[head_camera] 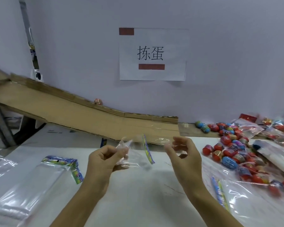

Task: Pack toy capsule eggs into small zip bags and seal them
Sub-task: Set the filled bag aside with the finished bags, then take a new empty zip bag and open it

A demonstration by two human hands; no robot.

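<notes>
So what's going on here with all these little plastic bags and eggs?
A person is packing toy capsule eggs into small bags. Right now both hands hold one clear bag above the white table: the left hand pinches one side, the right hand the other. It looks empty so far. A pile of eggs waits on the right, a stack of spare bags on the left, and one stray egg sits on the cardboard ramp.

One head-worn wide-angle camera looks forward and down, close over the white table (138, 202) (edges bowed), facing the wall (220, 46).
</notes>
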